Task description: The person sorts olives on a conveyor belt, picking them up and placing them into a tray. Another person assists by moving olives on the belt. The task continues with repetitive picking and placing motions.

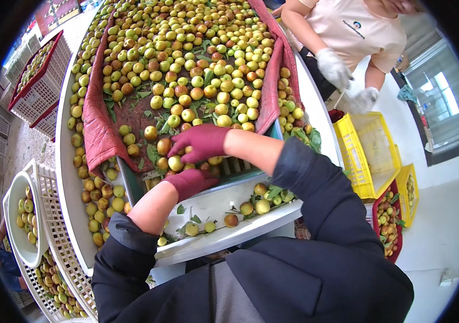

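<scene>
Small round green-and-brown fruit, apparently jujubes (184,100), lie mixed with leaves on a sloping white sorting table (173,248). Both my hands wear maroon gloves at its near end. My right hand (201,144) reaches in from the right, fingers apart and bent over a few jujubes, touching them. Just below it, my left hand (191,182) lies palm-inward along the near edge of the chute (259,173), fingers stretched to the right. Several jujubes sit between the two hands. Some fingertips are hidden by fruit and glove.
Red padded cloth (98,116) lines the chute's sides. At left stand a white basin (20,245) and a white basket (57,207) with fruit. Yellow crates (359,161) and a red crate (400,231) are at right. A co-worker (356,37) in white gloves stands far right.
</scene>
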A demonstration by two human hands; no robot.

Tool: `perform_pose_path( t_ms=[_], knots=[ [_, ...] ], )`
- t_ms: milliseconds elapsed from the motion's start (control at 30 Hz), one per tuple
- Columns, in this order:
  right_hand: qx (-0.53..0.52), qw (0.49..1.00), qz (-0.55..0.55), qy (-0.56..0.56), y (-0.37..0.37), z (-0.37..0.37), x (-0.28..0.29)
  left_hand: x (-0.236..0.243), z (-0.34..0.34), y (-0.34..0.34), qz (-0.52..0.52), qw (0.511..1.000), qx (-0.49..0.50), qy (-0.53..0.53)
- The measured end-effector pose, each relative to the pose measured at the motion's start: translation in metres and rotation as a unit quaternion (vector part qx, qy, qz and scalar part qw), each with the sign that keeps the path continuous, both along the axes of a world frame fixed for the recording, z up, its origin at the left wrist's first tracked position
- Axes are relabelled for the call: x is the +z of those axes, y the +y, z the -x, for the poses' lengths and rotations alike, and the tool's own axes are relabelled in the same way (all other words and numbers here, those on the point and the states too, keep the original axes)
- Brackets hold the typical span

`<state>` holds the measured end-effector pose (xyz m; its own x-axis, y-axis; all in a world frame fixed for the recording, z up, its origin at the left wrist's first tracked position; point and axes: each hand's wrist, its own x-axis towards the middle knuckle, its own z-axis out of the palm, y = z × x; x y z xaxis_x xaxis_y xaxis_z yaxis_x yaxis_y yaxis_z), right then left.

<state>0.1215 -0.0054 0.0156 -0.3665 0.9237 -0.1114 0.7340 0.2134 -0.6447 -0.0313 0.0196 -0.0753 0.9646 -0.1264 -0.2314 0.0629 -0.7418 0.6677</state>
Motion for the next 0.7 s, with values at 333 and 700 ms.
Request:
perform_pose_path(
  t_ms=[333, 700],
  knots=[
    [-0.42, 0.873, -0.042, -0.244, 0.032, -0.181, -0.007, 0.021, 0.002, -0.001, 0.075, 0.995, 0.044, 0.053],
    [-0.093, 0.965, -0.072, -0.233, -0.009, 0.024, -0.001, 0.029, -0.002, -0.006, 0.06, 0.995, 0.078, 0.016]
  ],
)
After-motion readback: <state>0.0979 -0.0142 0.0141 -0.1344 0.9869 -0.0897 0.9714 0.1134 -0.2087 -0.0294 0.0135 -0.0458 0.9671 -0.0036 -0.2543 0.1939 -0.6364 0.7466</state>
